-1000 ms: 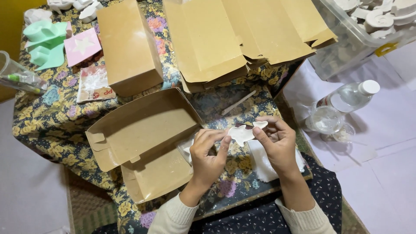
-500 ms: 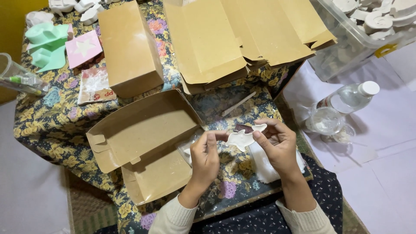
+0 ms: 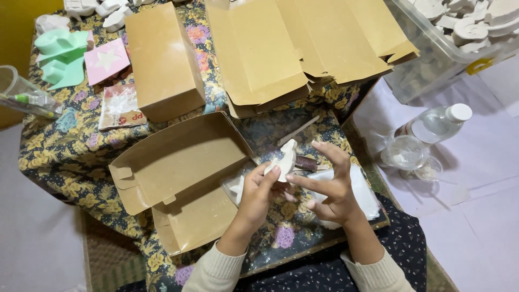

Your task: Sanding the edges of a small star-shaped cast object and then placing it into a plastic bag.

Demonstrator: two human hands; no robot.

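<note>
Held item: small white plaster figure with a pointed top, upright, above the floral tablecloth just right of the open box.
Left hand: closed on the lower part of the plaster figure, thumb and forefinger pinching it; cream knit sleeve at the wrist.
Right hand: fingers spread wide, fingertips near the figure's right side; whether they touch it cannot be told.
Beneath the hands: clear plastic bag holding a white piece, lying at the box's edge; white cloth under the right hand; short dark cylinder just behind the figure; thin pale stick lying slantwise further back.
Open box: brown cardboard carton with its lid folded back, left of the hands, touching the bag.
Closed box: brown cardboard carton, standing behind the open one.
Flat stock: stack of unfolded brown cardboard cartons, at the table's far side.
Table cover: dark cloth with yellow and pink flowers.
Far left: green plastic moulds, pink square mould with a star shape, clear cup holding pens.
Right, off the table: clear plastic water bottle with white cap, clear round tub, clear bin of white plaster shapes.
</note>
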